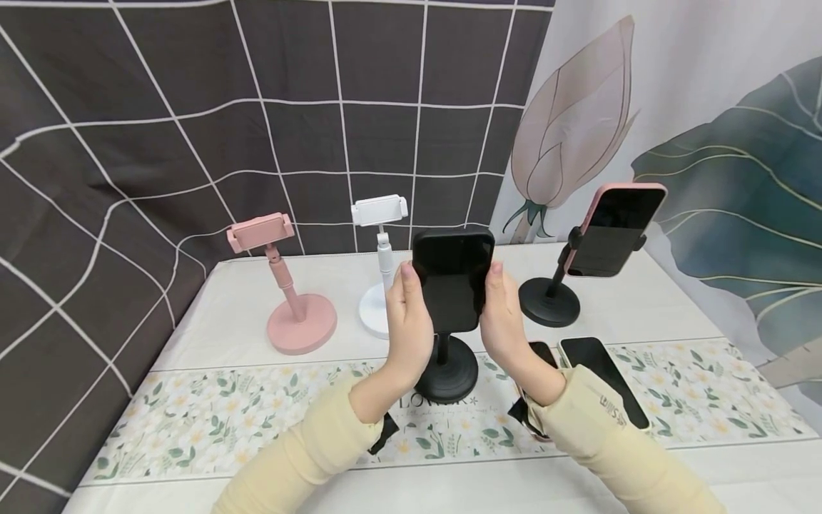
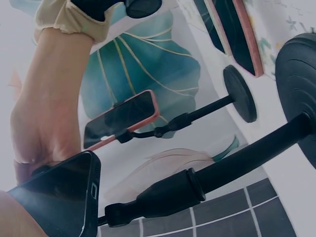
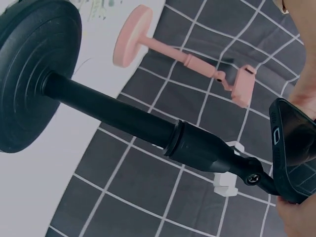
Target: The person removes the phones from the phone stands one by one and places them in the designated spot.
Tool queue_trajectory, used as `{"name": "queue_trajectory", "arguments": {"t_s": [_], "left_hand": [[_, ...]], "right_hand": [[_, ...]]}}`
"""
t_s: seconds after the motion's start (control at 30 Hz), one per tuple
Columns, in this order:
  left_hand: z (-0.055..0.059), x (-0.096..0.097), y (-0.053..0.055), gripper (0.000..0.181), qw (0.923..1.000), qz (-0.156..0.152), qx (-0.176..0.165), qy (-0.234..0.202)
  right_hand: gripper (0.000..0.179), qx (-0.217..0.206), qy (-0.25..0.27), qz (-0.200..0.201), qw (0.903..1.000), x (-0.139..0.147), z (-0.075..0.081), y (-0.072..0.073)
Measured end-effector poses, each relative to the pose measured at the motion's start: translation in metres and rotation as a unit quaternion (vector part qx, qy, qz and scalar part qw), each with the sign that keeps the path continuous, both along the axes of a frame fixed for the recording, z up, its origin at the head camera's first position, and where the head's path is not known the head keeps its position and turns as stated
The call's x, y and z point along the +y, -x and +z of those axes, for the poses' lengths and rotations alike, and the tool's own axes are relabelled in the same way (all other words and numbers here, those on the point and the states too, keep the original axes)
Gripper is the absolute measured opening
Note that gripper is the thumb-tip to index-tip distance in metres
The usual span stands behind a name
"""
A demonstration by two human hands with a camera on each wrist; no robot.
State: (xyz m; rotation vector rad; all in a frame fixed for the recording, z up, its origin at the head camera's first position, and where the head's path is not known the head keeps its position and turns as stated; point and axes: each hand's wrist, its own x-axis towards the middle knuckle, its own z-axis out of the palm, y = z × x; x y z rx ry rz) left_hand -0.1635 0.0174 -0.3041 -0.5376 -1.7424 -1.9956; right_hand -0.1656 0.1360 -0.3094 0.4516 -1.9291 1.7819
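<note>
A black smartphone [image 1: 452, 282] stands upright at the top of a black phone stand [image 1: 447, 375], its dark screen towards me. My left hand [image 1: 409, 332] holds the phone by its left edge, thumb up along the side. On the opposite edge, my right hand [image 1: 505, 321] grips it the same way. The fingers behind the phone are hidden in the head view. In the right wrist view the stand's jointed neck [image 3: 253, 177] meets the back of the phone [image 3: 296, 148]. The left wrist view shows the charging port edge of the phone [image 2: 64, 197] above the stand's pole [image 2: 237, 165].
A pink phone stand [image 1: 302, 323] and a white one [image 1: 384, 260] stand at the back left. Back right, another black stand [image 1: 549, 301] bears a pink-edged phone [image 1: 616, 230]. A pale-edged phone [image 1: 604, 378] and another phone [image 1: 542, 351] lie by my right forearm.
</note>
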Motion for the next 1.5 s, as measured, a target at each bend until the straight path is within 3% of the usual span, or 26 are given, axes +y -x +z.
{"name": "queue_trajectory", "arguments": {"t_s": [0.43, 0.63, 0.77, 0.9, 1.0, 1.1, 1.2, 1.27, 1.4, 1.5], "left_hand": [[-0.013, 0.003, -0.001, 0.07, 0.9991, -0.014, 0.04, 0.0], [-0.02, -0.001, 0.003, 0.073, 0.9981, -0.033, 0.05, 0.017], [-0.025, -0.006, 0.005, 0.072, 0.9962, -0.053, 0.056, 0.041], [-0.032, -0.012, 0.006, 0.069, 0.9927, -0.073, 0.076, 0.059], [-0.037, -0.019, 0.01, 0.067, 0.9902, -0.068, 0.095, 0.077], [-0.04, -0.028, 0.016, 0.063, 0.9847, -0.045, 0.129, 0.109], [-0.04, -0.038, 0.023, 0.059, 0.971, -0.007, 0.177, 0.161], [-0.038, -0.044, 0.028, 0.056, 0.9556, 0.021, 0.213, 0.202], [-0.029, -0.053, 0.036, 0.057, 0.918, 0.071, 0.268, 0.283], [-0.021, -0.055, 0.038, 0.057, 0.8833, 0.102, 0.31, 0.336]], "right_hand": [[0.037, 0.032, 0.041, 0.068, 0.9963, 0.007, -0.011, 0.003], [0.034, 0.029, 0.057, 0.078, 0.9949, 0.007, -0.011, 0.001], [0.035, 0.035, 0.032, 0.05, 0.9976, 0.008, -0.01, 0.001], [0.037, 0.103, 0.017, -0.018, 0.9944, 0.007, -0.011, 0.001], [0.048, 0.181, 0.027, -0.069, 0.9806, 0.005, -0.01, 0.004], [0.058, 0.253, 0.041, -0.095, 0.9619, 0.003, -0.003, 0.009], [0.061, 0.305, 0.023, -0.118, 0.9447, -0.002, 0.01, 0.011], [0.058, 0.329, -0.004, -0.138, 0.9343, -0.007, 0.02, 0.009], [0.045, 0.358, -0.087, -0.177, 0.9126, -0.018, 0.035, 0.0], [0.029, 0.378, -0.17, -0.205, 0.8868, -0.025, 0.042, -0.005]]}}
